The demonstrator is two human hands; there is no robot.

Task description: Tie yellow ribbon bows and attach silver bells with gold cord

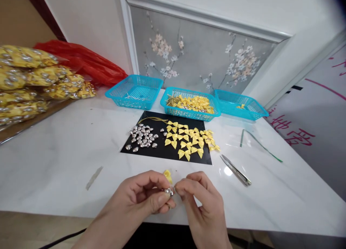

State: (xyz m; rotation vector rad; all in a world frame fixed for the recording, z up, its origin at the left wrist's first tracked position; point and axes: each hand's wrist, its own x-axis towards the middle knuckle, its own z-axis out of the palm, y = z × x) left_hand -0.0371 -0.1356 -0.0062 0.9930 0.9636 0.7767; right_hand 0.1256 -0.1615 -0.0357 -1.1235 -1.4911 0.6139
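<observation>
My left hand (pixel 147 195) pinches small silver heart beads (pixel 169 192) between thumb and forefinger, near the front of the table. Close beside them, the fingertips of my right hand (pixel 201 198) are pressed together on something too small to make out. A yellow ribbon bow (pixel 168 176) shows just beyond my left fingertips; whether it is joined to the beads I cannot tell. Past my hands lies a black mat (pixel 159 156). Loose silver hearts (pixel 143 135) are heaped on its left, yellow bows (pixel 184 154) in rows on its right, and gold cords (pixel 154 118) at its back edge.
Steel thread snips (pixel 236 170) and a green ribbon strip (pixel 262 146) lie to the right. Along the wall stand three blue baskets, the middle basket (pixel 189 113) full of bows and cords. Bagged yellow bows (pixel 54 81) are piled at left. A clear strip (pixel 94 178) lies front left.
</observation>
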